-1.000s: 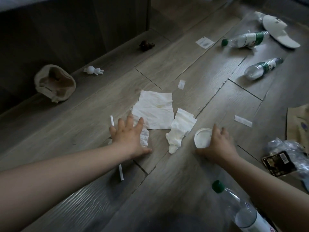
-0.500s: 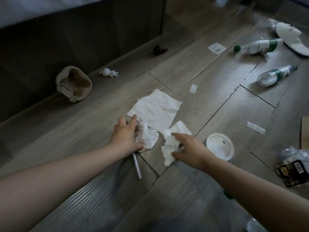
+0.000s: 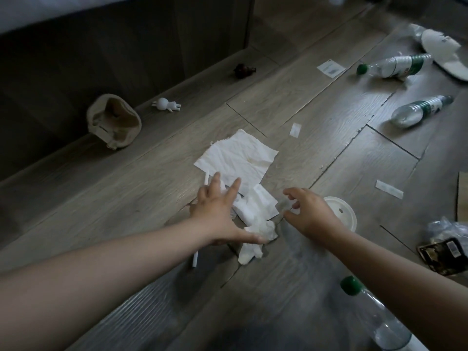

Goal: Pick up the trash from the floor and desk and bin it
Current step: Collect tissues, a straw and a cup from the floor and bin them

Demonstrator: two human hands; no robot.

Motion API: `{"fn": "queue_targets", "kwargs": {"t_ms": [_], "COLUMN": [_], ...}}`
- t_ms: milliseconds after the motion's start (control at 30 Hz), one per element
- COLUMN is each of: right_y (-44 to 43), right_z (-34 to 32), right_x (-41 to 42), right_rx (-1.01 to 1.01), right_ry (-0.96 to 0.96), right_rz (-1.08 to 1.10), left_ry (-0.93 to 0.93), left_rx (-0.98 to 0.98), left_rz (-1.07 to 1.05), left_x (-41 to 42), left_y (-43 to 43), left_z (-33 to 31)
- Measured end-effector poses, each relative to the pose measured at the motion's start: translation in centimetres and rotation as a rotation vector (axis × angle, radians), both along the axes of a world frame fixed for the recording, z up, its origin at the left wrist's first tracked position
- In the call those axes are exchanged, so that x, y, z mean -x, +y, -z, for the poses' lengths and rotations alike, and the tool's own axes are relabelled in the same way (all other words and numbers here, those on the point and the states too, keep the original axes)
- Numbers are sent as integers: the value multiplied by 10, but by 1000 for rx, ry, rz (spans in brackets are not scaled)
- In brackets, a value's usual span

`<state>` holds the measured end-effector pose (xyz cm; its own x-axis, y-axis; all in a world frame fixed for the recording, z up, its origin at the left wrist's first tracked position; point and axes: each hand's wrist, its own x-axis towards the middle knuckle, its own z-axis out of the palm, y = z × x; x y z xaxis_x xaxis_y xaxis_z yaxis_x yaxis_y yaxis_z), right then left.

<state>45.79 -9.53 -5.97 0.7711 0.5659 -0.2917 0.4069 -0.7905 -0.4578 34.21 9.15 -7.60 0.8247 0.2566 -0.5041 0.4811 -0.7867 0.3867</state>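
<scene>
Trash lies scattered on the grey wood floor. My left hand (image 3: 217, 214) is spread flat over a bunch of crumpled white tissue (image 3: 255, 216), with the thumb touching its lower end. A flat tissue sheet (image 3: 235, 158) lies just beyond the fingertips. A thin white straw (image 3: 195, 259) runs under my left wrist. My right hand (image 3: 309, 211) hovers to the right of the crumpled tissue with fingers loosely bent, holding nothing. A white round lid (image 3: 343, 214) lies just past the right hand.
Plastic bottles lie at the far right (image 3: 395, 67) (image 3: 420, 110) and near my right forearm (image 3: 367, 307). Paper scraps (image 3: 295, 129) (image 3: 388, 189), a plastic wrapper (image 3: 445, 230), a black packet (image 3: 440, 254), a beige pouch (image 3: 114, 122), a white figurine (image 3: 167, 105) and a white cap (image 3: 443, 51) lie around. A dark panel stands on the left.
My right hand has come off the crumpled tissue and moved right, toward the lid. My left hand has spread its fingers and now covers the tissues, which lie bunched closer together.
</scene>
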Motion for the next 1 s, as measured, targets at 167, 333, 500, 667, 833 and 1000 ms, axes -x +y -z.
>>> {"fn": "queue_targets", "kwargs": {"t_ms": [167, 333, 500, 667, 833, 1000], "right_y": [-1, -8, -17, -37, -52, -55], "right_z": [0, -2, -7, -6, 7, 5], "right_x": [-6, -9, -14, -12, -2, -5], "right_rx": [-8, 16, 58, 284, 362, 294], "right_ry": [15, 19, -74, -130, -7, -21], "right_rz": [33, 70, 123, 210, 266, 274], "left_ry": [7, -185, -198, -330, -454, -286], "left_rx": [-164, -257, -127, 26, -48, -156], "left_rz": [61, 199, 183, -33, -87, -86], "left_x": [-3, -6, -6, -15, -42, -64], "left_y": [-27, -17, -7, 15, 40, 48], "left_z": [14, 20, 22, 5, -21, -12]}}
